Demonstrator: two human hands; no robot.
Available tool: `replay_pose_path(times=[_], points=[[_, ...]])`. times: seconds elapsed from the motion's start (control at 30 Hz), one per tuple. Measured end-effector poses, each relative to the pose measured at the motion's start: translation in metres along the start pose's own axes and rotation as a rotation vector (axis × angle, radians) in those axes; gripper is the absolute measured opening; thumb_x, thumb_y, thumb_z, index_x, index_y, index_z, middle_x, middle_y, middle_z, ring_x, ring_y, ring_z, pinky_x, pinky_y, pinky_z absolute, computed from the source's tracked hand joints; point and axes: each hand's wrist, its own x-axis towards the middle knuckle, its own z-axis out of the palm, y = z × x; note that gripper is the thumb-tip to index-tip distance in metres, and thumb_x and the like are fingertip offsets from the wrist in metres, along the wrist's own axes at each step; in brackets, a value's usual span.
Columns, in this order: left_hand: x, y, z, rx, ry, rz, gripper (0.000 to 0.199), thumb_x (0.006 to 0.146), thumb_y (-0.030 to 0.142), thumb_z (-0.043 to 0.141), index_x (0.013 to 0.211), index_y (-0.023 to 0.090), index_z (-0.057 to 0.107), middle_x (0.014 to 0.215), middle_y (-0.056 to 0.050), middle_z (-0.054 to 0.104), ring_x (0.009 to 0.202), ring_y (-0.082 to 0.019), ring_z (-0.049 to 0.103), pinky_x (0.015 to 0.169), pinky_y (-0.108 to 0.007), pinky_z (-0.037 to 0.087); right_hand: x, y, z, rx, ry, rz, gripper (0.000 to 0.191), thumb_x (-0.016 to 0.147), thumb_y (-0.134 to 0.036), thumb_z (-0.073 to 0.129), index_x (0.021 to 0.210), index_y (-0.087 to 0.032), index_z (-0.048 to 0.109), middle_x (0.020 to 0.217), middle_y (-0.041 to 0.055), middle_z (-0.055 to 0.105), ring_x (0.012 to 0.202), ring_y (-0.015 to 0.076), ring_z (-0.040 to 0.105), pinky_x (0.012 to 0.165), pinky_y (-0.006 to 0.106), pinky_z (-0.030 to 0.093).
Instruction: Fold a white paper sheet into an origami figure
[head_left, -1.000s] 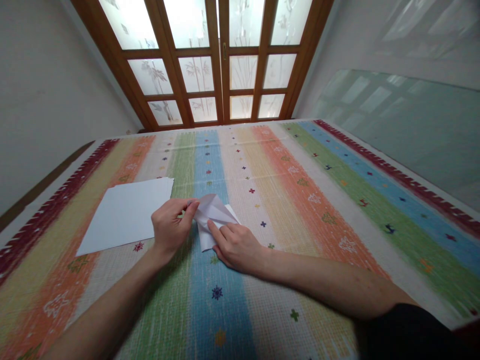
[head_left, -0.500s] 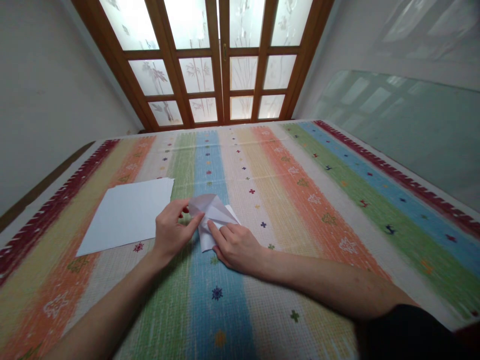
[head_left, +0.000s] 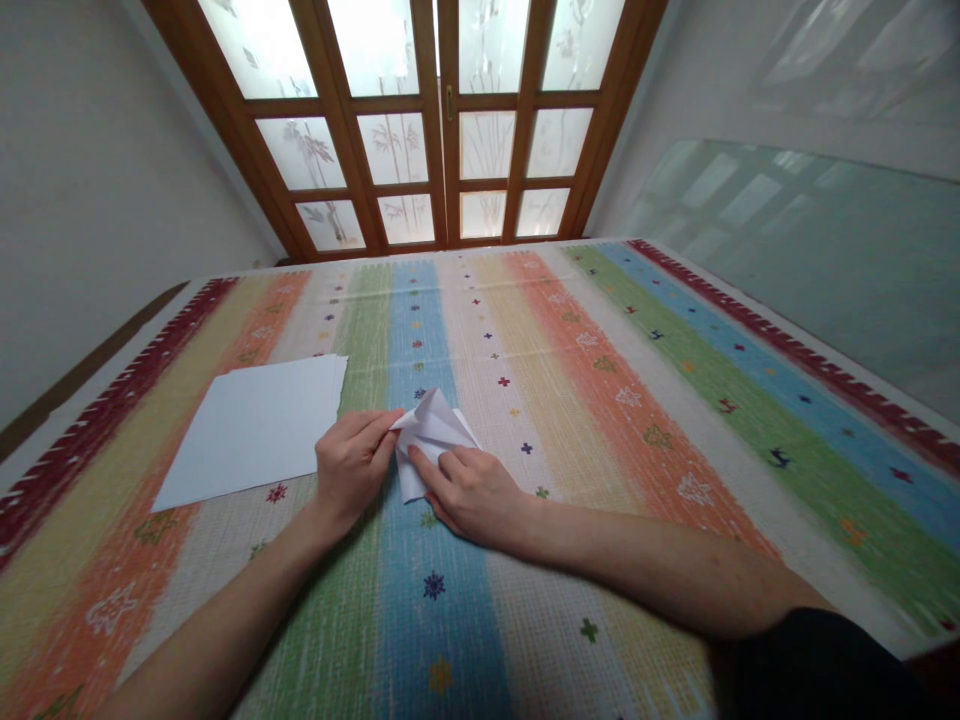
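Note:
A folded white paper (head_left: 436,425) lies on the blue stripe of the cloth, its upper flap raised to a point. My left hand (head_left: 352,465) pinches the paper's left corner between thumb and fingers. On the lower right part of the same paper rests my right hand (head_left: 472,490), its index finger pressing on the folds and its thumb at the lower edge. Left of my hands is a stack of white sheets (head_left: 251,430), lying flat and slightly uneven at its right edge.
A striped, colourful tablecloth (head_left: 645,600) covers the table. Beyond the far edge stand wooden doors (head_left: 442,180) with frosted panes. A pale glass panel (head_left: 810,260) is at the right wall.
My left hand has closed in on the paper's left corner. The upper flap, spread wide to the left before, is now drawn into a narrower raised point. My right hand has barely moved.

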Motion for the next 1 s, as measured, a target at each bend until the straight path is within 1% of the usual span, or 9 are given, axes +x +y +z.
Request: replay_pose_path(times=[0.1, 0.17, 0.23, 0.33, 0.4, 0.47, 0.77, 0.9, 1.0], points=[[-0.001, 0.002, 0.0, 0.035, 0.035, -0.007, 0.021, 0.092, 0.023, 0.051, 0.091, 0.019, 0.072, 0.084, -0.006, 0.074, 0.075, -0.019, 0.067, 0.071, -0.029, 0.051, 0.0, 0.0, -0.001, -0.014, -0.011, 0.003, 0.052, 0.096, -0.027, 0.045, 0.142, -0.004, 0.041, 0.087, 0.0129, 0.064, 0.077, 0.0226, 0.057, 0.064, 0.034, 0.042], [-0.002, 0.004, -0.001, 0.051, 0.051, -0.042, 0.018, 0.09, 0.03, 0.056, 0.087, 0.017, 0.068, 0.078, -0.006, 0.07, 0.068, -0.018, 0.064, 0.065, -0.028, 0.049, 0.0, 0.0, -0.001, -0.019, -0.005, 0.006, 0.051, 0.095, -0.029, 0.046, 0.14, -0.004, 0.043, 0.087, 0.0127, 0.064, 0.077, 0.0229, 0.057, 0.064, 0.034, 0.042], [-0.005, 0.005, -0.005, 0.083, 0.049, -0.093, 0.024, 0.084, 0.041, 0.063, 0.08, 0.017, 0.062, 0.069, -0.002, 0.063, 0.058, -0.016, 0.057, 0.057, -0.026, 0.044, 0.0, 0.0, -0.001, -0.014, 0.006, 0.008, 0.05, 0.095, -0.029, 0.048, 0.138, -0.004, 0.046, 0.087, 0.0123, 0.064, 0.077, 0.0228, 0.057, 0.064, 0.034, 0.042], [-0.009, 0.006, -0.009, 0.137, -0.05, -0.159, 0.036, 0.081, 0.05, 0.062, 0.064, 0.019, 0.052, 0.057, 0.002, 0.052, 0.049, -0.013, 0.046, 0.051, -0.025, 0.034, 0.001, 0.0, 0.0, -0.002, 0.011, 0.005, 0.049, 0.095, -0.028, 0.048, 0.138, -0.003, 0.046, 0.086, 0.012, 0.064, 0.076, 0.0222, 0.056, 0.064, 0.034, 0.041], [-0.011, 0.006, -0.009, 0.132, -0.156, -0.171, 0.041, 0.084, 0.048, 0.055, 0.056, 0.02, 0.045, 0.051, 0.003, 0.046, 0.046, -0.012, 0.041, 0.05, -0.025, 0.03, 0.001, 0.0, 0.0, -0.001, 0.016, 0.002, 0.048, 0.096, -0.028, 0.047, 0.137, -0.002, 0.047, 0.086, 0.0124, 0.065, 0.076, 0.0222, 0.057, 0.064, 0.034, 0.041], [-0.012, 0.006, -0.008, 0.107, -0.216, -0.162, 0.042, 0.086, 0.043, 0.049, 0.051, 0.02, 0.042, 0.047, 0.003, 0.044, 0.044, -0.012, 0.039, 0.05, -0.026, 0.027, 0.001, 0.0, 0.0, -0.002, 0.02, 0.0, 0.046, 0.096, -0.028, 0.047, 0.134, -0.002, 0.05, 0.086, 0.0126, 0.065, 0.076, 0.0227, 0.057, 0.064, 0.035, 0.042], [-0.011, 0.007, -0.002, 0.135, -0.177, -0.057, 0.046, 0.094, 0.031, 0.038, 0.05, 0.019, 0.042, 0.046, 0.001, 0.045, 0.045, -0.013, 0.042, 0.051, -0.027, 0.025, -0.001, -0.001, 0.003, -0.017, 0.045, -0.007, 0.042, 0.095, -0.03, 0.049, 0.127, -0.003, 0.055, 0.084, 0.0109, 0.064, 0.076, 0.0237, 0.059, 0.063, 0.036, 0.043], [-0.012, 0.005, -0.002, 0.216, -0.189, -0.077, 0.045, 0.092, 0.038, 0.044, 0.052, 0.019, 0.048, 0.048, 0.0, 0.05, 0.046, -0.013, 0.046, 0.051, -0.027, 0.026, -0.002, -0.001, 0.001, -0.03, 0.022, -0.003, 0.042, 0.096, -0.031, 0.048, 0.126, -0.003, 0.055, 0.085, 0.0118, 0.065, 0.078, 0.0233, 0.058, 0.064, 0.036, 0.044], [-0.013, 0.004, -0.003, 0.284, -0.263, -0.102, 0.047, 0.09, 0.045, 0.045, 0.052, 0.019, 0.052, 0.049, -0.002, 0.054, 0.048, -0.015, 0.05, 0.052, -0.027, 0.027, -0.003, -0.001, 0.0, -0.038, -0.005, 0.002, 0.042, 0.096, -0.032, 0.048, 0.126, -0.003, 0.055, 0.087, 0.012, 0.065, 0.08, 0.0234, 0.058, 0.065, 0.036, 0.044]])
